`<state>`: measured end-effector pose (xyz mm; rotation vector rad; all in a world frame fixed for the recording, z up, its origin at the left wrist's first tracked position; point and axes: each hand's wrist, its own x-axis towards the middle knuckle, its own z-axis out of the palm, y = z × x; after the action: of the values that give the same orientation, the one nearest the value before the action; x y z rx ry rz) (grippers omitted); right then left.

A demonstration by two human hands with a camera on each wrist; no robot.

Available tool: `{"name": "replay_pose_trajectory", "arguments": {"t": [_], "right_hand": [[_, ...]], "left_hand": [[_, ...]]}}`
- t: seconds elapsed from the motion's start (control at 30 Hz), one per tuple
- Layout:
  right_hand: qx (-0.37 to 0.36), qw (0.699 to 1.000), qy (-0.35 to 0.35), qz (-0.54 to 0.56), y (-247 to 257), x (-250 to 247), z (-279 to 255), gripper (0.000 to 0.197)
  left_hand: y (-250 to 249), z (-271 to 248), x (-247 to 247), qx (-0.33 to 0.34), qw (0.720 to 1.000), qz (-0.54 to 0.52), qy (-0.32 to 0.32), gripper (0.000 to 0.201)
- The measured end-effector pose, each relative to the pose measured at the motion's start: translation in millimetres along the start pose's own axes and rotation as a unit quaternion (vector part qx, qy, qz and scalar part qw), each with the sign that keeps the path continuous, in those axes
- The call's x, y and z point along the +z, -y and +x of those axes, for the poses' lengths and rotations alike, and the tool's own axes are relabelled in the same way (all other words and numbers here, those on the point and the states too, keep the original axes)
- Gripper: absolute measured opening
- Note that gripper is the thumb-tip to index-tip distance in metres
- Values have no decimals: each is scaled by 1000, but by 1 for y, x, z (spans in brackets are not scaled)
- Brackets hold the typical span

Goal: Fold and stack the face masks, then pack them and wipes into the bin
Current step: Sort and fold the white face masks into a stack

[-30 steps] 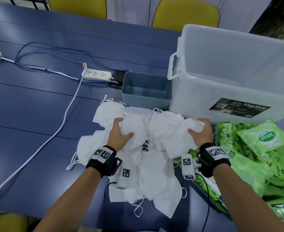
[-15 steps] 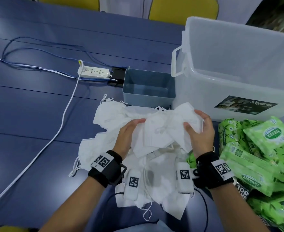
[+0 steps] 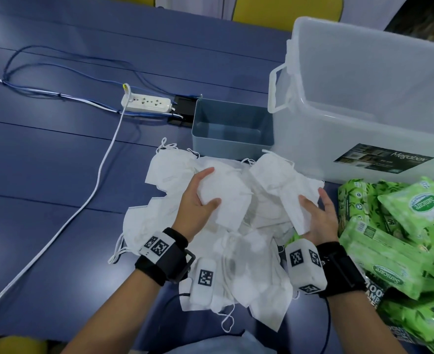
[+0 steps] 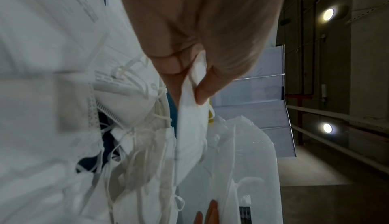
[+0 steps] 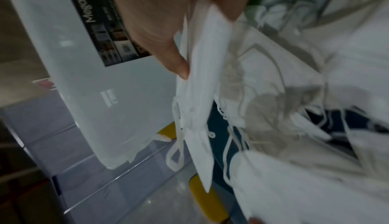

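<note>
A loose heap of white face masks (image 3: 239,254) lies on the blue table before me. My left hand (image 3: 200,198) grips one folded mask (image 3: 226,190) lifted off the heap, thumb on top; the left wrist view shows its edge (image 4: 191,119) pinched. My right hand (image 3: 318,215) holds another folded mask (image 3: 285,185), seen edge-on in the right wrist view (image 5: 200,94). Both masks hang above the heap, a little apart. Green wipe packs (image 3: 395,241) are piled at the right. The big clear bin (image 3: 369,80) stands behind them, and a small grey-blue bin (image 3: 231,129) sits to its left.
A white power strip (image 3: 147,103) with blue and white cables (image 3: 98,182) lies left of the small bin. Yellow chairs (image 3: 287,8) stand beyond the table's far edge. Bare blue tabletop (image 3: 44,154) spreads to the left.
Both hands have lifted from pressing on the heap; each now holds a mask raised above it, and the two masks have drawn slightly apart.
</note>
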<state>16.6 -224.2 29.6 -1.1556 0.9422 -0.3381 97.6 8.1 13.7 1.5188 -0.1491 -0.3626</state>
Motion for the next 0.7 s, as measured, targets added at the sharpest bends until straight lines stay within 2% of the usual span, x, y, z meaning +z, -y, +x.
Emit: {"name": "replay_pose_trajectory", "arguments": {"t": [0.07,0.13,0.27,0.37,0.43,0.53,0.6,0.7], "right_hand": [[42,998,35,8,-3,3,-6,55],[53,998,37,27,-8,12,-14,53],[29,998,35,54,-19,38,-41,53],[-9,997,69,38,-34,47,-61,57],[-33,992,119,-13,-40,45,-68,57],[-60,977,176,-102,-36,32,-73,58],[-97,970,171,-142,-26,24,-71,55],[-119,979,126,-108,-15,14,-60,39]], "left_hand": [[-2,-2,5,-26,999,-21,-2,53],[-3,-3,11,-60,996,-60,0,46],[-8,-7,25,-101,990,-97,6,29],[-7,-6,30,-108,990,-78,-49,27],[-5,-2,26,-112,985,-83,-105,31],[-7,2,14,-77,981,-94,-149,38],[-10,4,6,-52,982,-87,-157,42],[-11,5,-3,-16,988,-34,-151,61]]}}
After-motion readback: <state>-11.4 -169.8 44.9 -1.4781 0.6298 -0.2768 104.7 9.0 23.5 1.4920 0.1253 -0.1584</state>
